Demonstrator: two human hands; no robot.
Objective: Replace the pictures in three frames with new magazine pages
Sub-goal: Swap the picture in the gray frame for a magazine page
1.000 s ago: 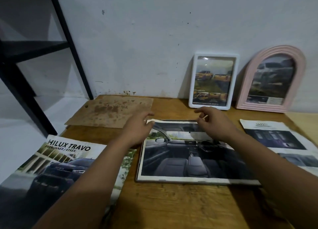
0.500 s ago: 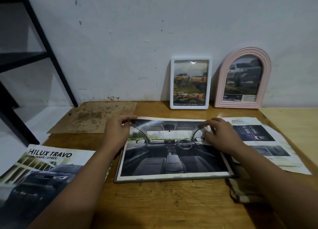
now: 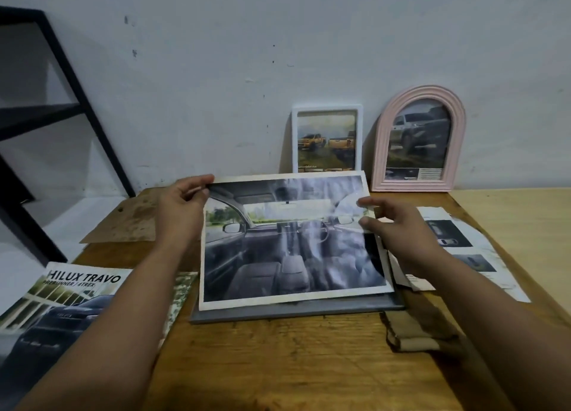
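A car-interior picture (image 3: 287, 250) is tilted up at its far edge above a flat grey frame (image 3: 296, 313) that lies on the wooden table (image 3: 278, 364). My left hand (image 3: 182, 209) pinches the picture's far left corner. My right hand (image 3: 398, 228) hovers at the picture's right edge with fingers spread, and I cannot tell whether it touches the paper. A white rectangular frame (image 3: 327, 109) and a pink arched frame (image 3: 420, 138) lean upright against the wall, each with a truck picture inside.
A Hilux Travo magazine (image 3: 65, 311) lies at the front left. Loose magazine pages (image 3: 457, 243) lie to the right. A brown backing board (image 3: 123, 222) sits at the back left, a folded brown cloth (image 3: 417, 333) by the grey frame, a black shelf (image 3: 46, 117) at left.
The picture lay flat on the grey frame with both hands on its far edge. Now its far edge is lifted by my left hand, and my right hand has come off it.
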